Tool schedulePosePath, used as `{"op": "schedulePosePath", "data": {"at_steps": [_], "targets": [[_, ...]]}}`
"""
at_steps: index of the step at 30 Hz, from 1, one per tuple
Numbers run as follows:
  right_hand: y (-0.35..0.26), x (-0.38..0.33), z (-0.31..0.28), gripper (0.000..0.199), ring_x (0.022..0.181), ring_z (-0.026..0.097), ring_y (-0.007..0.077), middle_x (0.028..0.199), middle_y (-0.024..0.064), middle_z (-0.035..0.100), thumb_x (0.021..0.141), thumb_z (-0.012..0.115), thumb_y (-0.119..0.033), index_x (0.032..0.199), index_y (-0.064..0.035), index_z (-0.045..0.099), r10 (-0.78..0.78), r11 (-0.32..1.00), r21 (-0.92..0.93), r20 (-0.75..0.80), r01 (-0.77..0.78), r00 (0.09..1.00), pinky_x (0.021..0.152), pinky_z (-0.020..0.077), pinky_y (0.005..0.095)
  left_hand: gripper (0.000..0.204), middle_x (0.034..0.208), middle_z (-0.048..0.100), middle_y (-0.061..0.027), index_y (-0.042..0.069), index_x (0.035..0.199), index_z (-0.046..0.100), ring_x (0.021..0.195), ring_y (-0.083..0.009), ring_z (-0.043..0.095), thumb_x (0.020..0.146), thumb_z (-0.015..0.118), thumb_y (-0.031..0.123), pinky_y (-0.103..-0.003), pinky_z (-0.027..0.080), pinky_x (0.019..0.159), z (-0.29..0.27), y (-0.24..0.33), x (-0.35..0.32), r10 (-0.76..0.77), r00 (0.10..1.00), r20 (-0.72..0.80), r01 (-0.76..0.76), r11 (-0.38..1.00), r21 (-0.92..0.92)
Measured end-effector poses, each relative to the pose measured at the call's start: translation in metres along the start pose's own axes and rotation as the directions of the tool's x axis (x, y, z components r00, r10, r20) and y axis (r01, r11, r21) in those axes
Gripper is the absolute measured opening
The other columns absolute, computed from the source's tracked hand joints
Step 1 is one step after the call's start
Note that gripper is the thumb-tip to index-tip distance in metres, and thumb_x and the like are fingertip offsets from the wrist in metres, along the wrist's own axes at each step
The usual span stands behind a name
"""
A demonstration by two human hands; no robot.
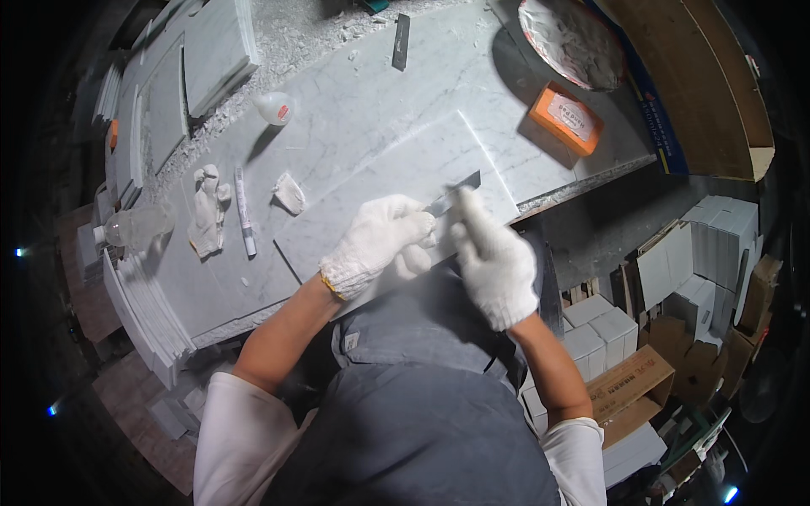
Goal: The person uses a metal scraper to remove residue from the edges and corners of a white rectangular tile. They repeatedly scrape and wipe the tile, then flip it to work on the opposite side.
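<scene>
Both hands wear white cotton gloves and meet over a white marble tile [396,173] lying on a marble worktop [354,93]. My left hand [380,240] grips the near end of a flat dark metal blade [456,194] that lies across the tile's near right edge. My right hand [494,261] rests beside it, its forefinger stretched forward and pressing on the blade.
On the worktop lie a white marker pen [244,211], a crumpled glove [207,211], a small wad [289,194], a white bottle [274,108], an orange box [565,118], a dark bar [401,40]. Stacked tiles [148,316] line the left edge; cartons [629,371] stand at right.
</scene>
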State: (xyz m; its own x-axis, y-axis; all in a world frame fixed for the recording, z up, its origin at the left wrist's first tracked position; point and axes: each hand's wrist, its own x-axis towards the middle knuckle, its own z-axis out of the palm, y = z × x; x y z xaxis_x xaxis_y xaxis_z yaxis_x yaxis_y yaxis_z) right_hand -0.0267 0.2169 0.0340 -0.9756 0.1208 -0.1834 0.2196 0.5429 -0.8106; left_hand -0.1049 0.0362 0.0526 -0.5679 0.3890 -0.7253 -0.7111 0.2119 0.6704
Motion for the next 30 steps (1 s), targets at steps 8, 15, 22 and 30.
{"op": "schedulePosePath", "data": {"at_steps": [8, 15, 22, 30], "targets": [[0.001, -0.003, 0.003, 0.05, 0.098, 0.076, 0.0304, 0.115, 0.0169, 0.075, 0.099, 0.066, -0.014, 0.148, -0.016, 0.059, 0.015, 0.999, -0.029, 0.05, -0.014, 0.999, 0.086, 0.0598, 0.0369, 0.027, 0.087, 0.069, -0.0081, -0.004, 0.113, 0.063, 0.061, -0.0106, 0.065, 0.101, 0.068, 0.02, -0.023, 0.049, 0.046, -0.002, 0.0, 0.001, -0.012, 1.0, 0.002, 0.012, 1.0, -0.026], [0.019, -0.001, -0.003, 0.048, 0.123, 0.069, 0.0266, 0.136, 0.0194, 0.069, 0.102, 0.064, -0.015, 0.149, -0.0087, 0.058, -0.02, 0.995, 0.098, -0.071, 0.027, 0.997, 0.102, 0.0548, 0.0334, 0.032, 0.089, 0.07, -0.0093, -0.003, 0.118, 0.066, 0.064, -0.0118, 0.067, 0.099, 0.071, 0.021, -0.027, 0.052, 0.051, 0.002, -0.007, 0.001, 0.033, 0.997, -0.071, -0.033, 0.999, -0.004], [0.034, 0.007, -0.042, 0.048, 0.113, 0.071, 0.0221, 0.134, 0.019, 0.071, 0.101, 0.065, -0.01, 0.147, 0.0024, 0.058, -0.078, 0.964, 0.238, -0.179, 0.12, 0.981, 0.101, 0.0538, 0.0323, 0.043, 0.089, 0.069, -0.0075, 0.008, 0.118, 0.073, 0.073, -0.0297, 0.066, 0.076, 0.065, 0.003, -0.038, 0.052, 0.06, 0.003, -0.033, 0.006, 0.859, 0.419, 0.293, -0.296, -0.175, 0.939], [0.02, 0.013, -0.038, 0.041, 0.095, 0.075, 0.0314, 0.11, 0.0165, 0.075, 0.102, 0.066, -0.022, 0.143, -0.0242, 0.064, 0.01, 0.997, -0.072, 0.17, 0.002, 0.985, 0.085, 0.0593, 0.0382, 0.038, 0.098, 0.073, -0.008, 0.008, 0.118, 0.073, 0.073, -0.0267, 0.065, 0.081, 0.07, 0.008, -0.04, 0.051, 0.06, -0.005, -0.038, 0.004, 0.812, 0.44, 0.383, -0.303, -0.268, 0.915]]}}
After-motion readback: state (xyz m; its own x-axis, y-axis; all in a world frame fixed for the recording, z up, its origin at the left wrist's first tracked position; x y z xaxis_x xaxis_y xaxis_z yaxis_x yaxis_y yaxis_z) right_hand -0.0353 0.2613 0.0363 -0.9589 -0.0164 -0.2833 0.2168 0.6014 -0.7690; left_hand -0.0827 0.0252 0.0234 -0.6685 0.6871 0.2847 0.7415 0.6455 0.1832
